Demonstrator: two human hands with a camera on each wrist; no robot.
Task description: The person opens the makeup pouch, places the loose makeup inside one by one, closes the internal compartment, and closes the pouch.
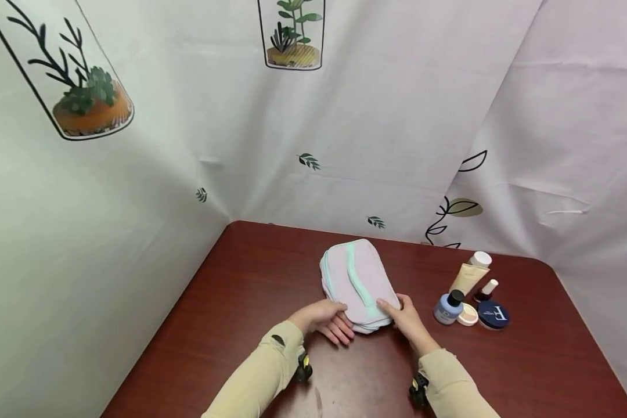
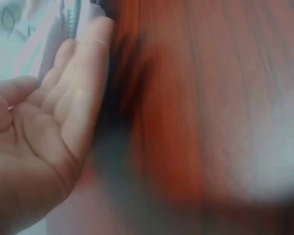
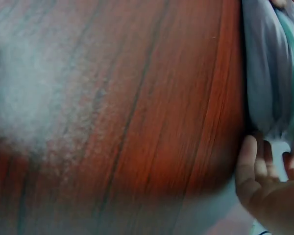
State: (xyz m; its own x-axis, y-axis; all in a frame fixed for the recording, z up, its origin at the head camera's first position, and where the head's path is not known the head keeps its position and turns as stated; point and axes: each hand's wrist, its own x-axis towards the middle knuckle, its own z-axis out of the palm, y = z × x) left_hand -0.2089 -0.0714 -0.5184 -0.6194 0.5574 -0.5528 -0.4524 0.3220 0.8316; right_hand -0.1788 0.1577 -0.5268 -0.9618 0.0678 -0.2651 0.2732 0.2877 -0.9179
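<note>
The lavender zippered pouch (image 1: 378,270), mint band (image 1: 355,273) uppermost, is on the red-brown table (image 1: 261,273), left of a blue black-capped bottle (image 1: 446,310) (a navy compact (image 1: 493,316) sits nearby). My right hand (image 1: 409,320) pinches its near right corner; my left hand (image 1: 323,318) touches the near left, fingers almost straight, close together.

Pale fabric (image 1: 386,128) is hanging across the back and both sides, bending at a corner left of centre and rippling in soft creases toward the right edge. Upper left, a potted-plant print (image 1: 91,104) is slanting; top centre, a second plant print (image 1: 295,52) is standing upright! Small leaf sprigs (image 1: 308,161) are dotting the middle, and a vine print (image 1: 465,207) is curling right of centre. Below, a reddish-brown table (image 1: 230,290) is spreading across the lower frame, its far corners rounding off, and whitish glare (image 3: 27,98) is washing its grain in both wrist views.
</note>
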